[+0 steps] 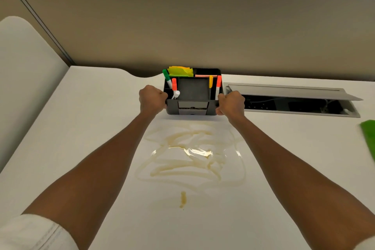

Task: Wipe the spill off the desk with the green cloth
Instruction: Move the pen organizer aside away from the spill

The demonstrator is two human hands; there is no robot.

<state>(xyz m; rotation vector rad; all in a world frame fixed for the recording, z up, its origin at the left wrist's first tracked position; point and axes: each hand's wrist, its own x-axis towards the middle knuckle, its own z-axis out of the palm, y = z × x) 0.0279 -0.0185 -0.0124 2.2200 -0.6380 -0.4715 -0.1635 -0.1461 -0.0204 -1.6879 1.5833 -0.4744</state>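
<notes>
Our left hand and right hand grip the organizer, fingers curled on its sides; spill nearer us, cloth far right.

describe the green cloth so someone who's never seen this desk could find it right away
Start at the white desk and find the open cable hatch sunk into its far right side. Just nearer than the hatch, at the right edge of the view, lies the green cloth, partly cut off. It is the only flat bright green thing on the bare desktop, apart from the black organizer held by both hands.
</notes>
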